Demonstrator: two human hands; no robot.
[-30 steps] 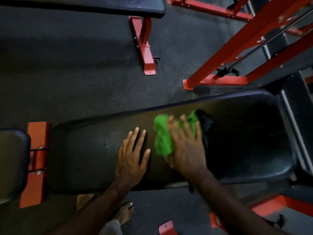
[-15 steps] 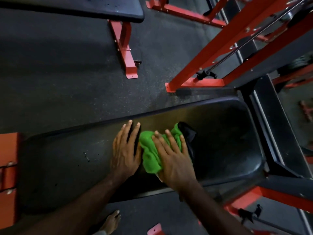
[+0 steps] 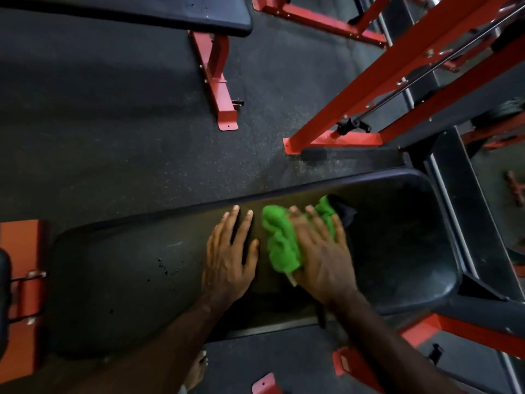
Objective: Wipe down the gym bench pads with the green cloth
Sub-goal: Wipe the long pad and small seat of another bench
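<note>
Your right hand (image 3: 324,257) has slid the green cloth (image 3: 284,243) back toward frame centre on the bench pad (image 3: 119,280), fingers straight, pressing it flat; your left hand (image 3: 230,257) stays braced, fingers spread. Dark specks at lower left remain unwiped.

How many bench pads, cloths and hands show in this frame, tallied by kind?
Bench pads: 3, the long pad being wiped, a pad end at the left edge, another bench's pad at the top.
Green cloths: 1, under the right hand.
Hands: 2, left hand, right hand.
Total: 6
</note>
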